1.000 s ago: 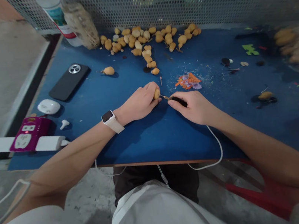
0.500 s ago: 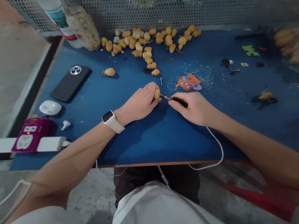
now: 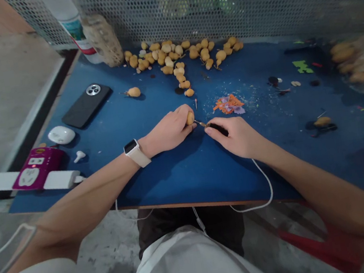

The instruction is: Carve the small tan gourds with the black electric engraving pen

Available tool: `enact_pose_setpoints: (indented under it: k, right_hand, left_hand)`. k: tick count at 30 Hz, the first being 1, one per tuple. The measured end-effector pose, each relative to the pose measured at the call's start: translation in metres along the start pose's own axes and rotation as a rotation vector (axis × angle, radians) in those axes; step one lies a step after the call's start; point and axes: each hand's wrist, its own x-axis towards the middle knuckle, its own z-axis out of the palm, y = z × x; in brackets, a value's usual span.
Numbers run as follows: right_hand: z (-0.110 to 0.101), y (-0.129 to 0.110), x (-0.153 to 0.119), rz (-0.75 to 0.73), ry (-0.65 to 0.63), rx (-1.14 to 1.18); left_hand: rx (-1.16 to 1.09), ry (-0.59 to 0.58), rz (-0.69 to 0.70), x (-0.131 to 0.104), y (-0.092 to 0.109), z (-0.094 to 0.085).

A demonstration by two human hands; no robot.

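My left hand [image 3: 174,128], with a watch [image 3: 136,152] on its wrist, is closed round a small tan gourd [image 3: 189,117] over the blue table. Just to the right, my right hand [image 3: 231,133] grips the dark handle of a thin tool [image 3: 218,129]. The tool's metal tip points left and meets the gourd or lies very close to it; the exact contact is too small to tell. Beyond my hands, a short row of gourds [image 3: 189,93] leads back to a larger pile [image 3: 169,51]. Orange and purple scraps [image 3: 229,104] lie behind my right hand.
At the left are a black phone [image 3: 87,106], a white case [image 3: 61,135], an earbud [image 3: 79,156] and a purple power socket [image 3: 38,168]. A bottle [image 3: 75,31] stands at the back left. A bag of gourds [image 3: 358,60] sits at the right. A white cable [image 3: 268,183] hangs over the front edge.
The whole view has shifted slightly, with the table contents a little lower in the picture. Both hands keep nearly the same pose, and their grips on the gourd and tool are unchanged.
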Motion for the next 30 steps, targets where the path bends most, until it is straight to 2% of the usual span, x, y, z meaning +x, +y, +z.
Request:
enact_pose_setpoints:
  k: [30]
  right_hand:
    - [0.0000,-0.0039,-0.0006,0.024,-0.009,-0.008]
  left_hand:
    - [0.034,-0.012,0.003,-0.0006,0.0037,-0.0006]
